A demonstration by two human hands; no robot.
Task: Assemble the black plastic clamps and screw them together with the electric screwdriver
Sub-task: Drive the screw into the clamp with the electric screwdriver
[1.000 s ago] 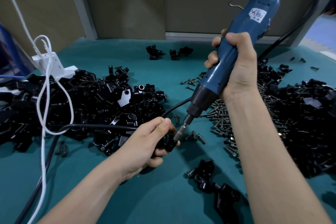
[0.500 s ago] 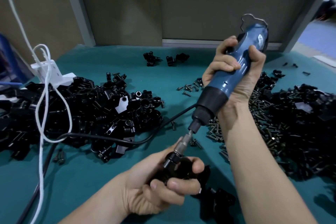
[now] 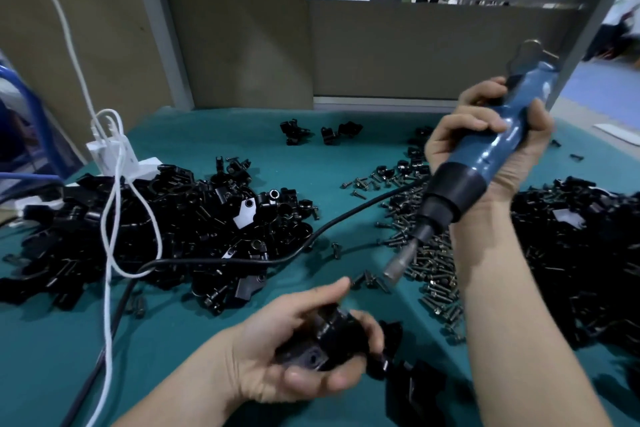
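— What is seen of the bench?

— A green cloth (image 3: 242,149) is spread over the table, and drab panels are set behind it. One heap of black plastic parts (image 3: 173,218) is piled at nine o'clock and a second heap (image 3: 571,253) at three o'clock. A scatter of small screws (image 3: 426,253) is laid between them, right of centre.

— And the hands?

— The left hand (image 3: 294,350) is found at six o'clock. Its fingers and thumb are curled round a black clamp (image 3: 329,333). That part is blurred, so it cannot be told whether the clamp rests on the cloth.

— The tool?

— The screwdriver (image 3: 457,187) is gripped by the right hand (image 3: 491,149) at two o'clock, with the fingers wrapped round its blue body. It is tilted, and the bit (image 3: 398,263) is pointed down toward seven o'clock. The tip is seen apart from the clamp, over the edge of the screws.

— Anything else?

— A black cord (image 3: 311,239) is run from the centre across the left heap toward seven o'clock. A white cable (image 3: 110,218) is draped over that heap from a white power block (image 3: 107,152) at ten o'clock. A few clamps (image 3: 294,130) are set at twelve o'clock near the far edge. More black pieces (image 3: 415,388) are laid at five o'clock, just beside the left hand.
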